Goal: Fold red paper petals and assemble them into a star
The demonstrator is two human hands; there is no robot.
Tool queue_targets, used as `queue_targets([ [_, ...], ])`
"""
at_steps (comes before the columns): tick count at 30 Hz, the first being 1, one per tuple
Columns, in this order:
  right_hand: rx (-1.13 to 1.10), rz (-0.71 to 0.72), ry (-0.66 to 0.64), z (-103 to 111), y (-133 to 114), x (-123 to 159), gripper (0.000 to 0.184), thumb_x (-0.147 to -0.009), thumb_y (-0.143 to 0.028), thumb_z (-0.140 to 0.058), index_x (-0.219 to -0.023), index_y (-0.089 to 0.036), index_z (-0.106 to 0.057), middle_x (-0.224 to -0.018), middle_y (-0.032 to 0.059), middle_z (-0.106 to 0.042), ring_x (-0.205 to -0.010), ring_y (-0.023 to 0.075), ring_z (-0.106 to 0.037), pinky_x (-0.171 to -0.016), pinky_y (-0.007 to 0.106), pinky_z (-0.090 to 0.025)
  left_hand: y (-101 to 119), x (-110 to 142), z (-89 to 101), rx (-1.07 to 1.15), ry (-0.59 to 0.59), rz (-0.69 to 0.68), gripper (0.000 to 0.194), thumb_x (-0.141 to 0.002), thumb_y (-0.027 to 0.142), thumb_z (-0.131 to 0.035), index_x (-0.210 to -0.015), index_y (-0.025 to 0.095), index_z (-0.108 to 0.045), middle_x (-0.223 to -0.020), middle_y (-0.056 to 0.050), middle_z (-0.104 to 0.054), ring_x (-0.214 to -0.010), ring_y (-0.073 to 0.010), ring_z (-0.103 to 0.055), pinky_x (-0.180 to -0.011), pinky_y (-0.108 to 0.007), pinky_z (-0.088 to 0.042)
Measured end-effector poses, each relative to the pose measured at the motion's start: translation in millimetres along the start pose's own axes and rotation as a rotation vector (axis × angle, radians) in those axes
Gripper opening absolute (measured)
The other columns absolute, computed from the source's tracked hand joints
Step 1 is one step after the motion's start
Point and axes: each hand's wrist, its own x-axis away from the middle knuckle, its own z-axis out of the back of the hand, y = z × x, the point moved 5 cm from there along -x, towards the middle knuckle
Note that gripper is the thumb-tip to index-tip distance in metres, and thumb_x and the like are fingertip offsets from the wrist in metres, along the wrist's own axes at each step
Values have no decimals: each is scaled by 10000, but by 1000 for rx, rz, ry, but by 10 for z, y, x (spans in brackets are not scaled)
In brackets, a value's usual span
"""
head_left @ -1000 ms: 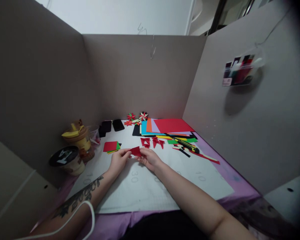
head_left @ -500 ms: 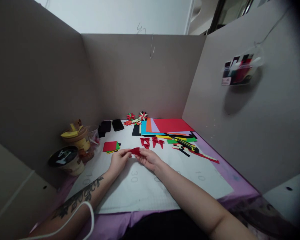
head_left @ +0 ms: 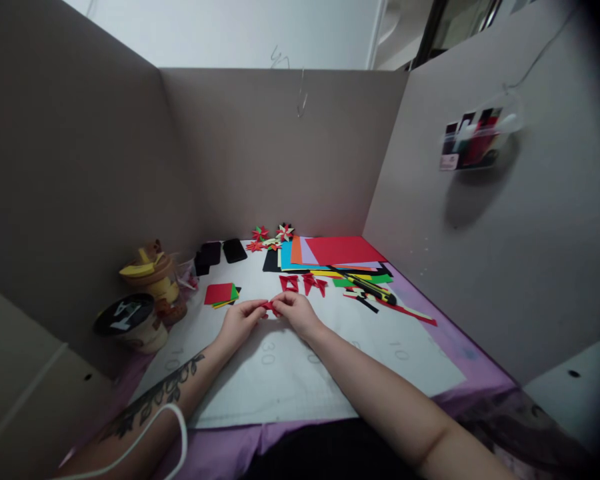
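Note:
Between my fingertips is a small folded piece of red paper [head_left: 269,306], mostly covered by the fingers. My left hand [head_left: 243,321] pinches its left side and my right hand [head_left: 297,313] pinches its right side. Just beyond them lie several folded red paper pieces [head_left: 314,285]. Left of these, close to my left hand, is a small stack of coloured paper squares [head_left: 219,293] with red on top. At the back stand finished folded paper stars [head_left: 285,232] in red, green, cream and orange.
Large coloured paper sheets [head_left: 347,250] lie at the back right, with a yellow-black utility knife [head_left: 373,289] and paper strips [head_left: 367,305] in front. On the left are a black-lidded tub [head_left: 130,320], a brown-yellow pot [head_left: 155,277] and black pads [head_left: 235,251]. Grey panels [head_left: 280,153] enclose the table.
Both hands have drawn closer together on the red paper. Its visible part is now smaller and bent, and the right fingers have curled over it. The view has shifted slightly.

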Motion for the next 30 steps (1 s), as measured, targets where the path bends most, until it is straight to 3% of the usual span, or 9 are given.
queue_targets([
  [7,204,112,5,35,-124,17,113,-715,-253,-573,-711,-160,-637,-612,-17,-586,-580,109,-515,-573,220,-404,19,13,1,49,-6,-23,302,-722,361,-578,-898,148,-700,-775,-54,-712,-668,-154,-623,-584,-220,-473],
  [16,302,190,-44,-1,-230,58,115,-745,-239,-554,-719,-165,-638,-680,4,-617,-659,129,-554,-627,231,-424,89,41,-3,-56,-43,-83,249,-715,323,-589,-849,166,-727,-782,-45,-721,-687,-171,-622,-622,-235,-476],
  [21,447,308,-43,-10,-314,81,118,-760,-212,-537,-709,-177,-637,-721,8,-622,-714,136,-557,-674,240,-415,103,45,-3,-26,-54,-79,277,-757,352,-539,-814,160,-730,-821,-52,-723,-761,-186,-638,-687,-244,-485],
  [30,524,410,-87,-64,-340,115,120,-758,-152,-545,-728,-199,-651,-746,10,-621,-765,151,-558,-736,271,-420,52,18,11,-56,-34,-88,264,-737,347,-566,-829,162,-731,-793,-47,-723,-704,-180,-628,-645,-240,-473],
])
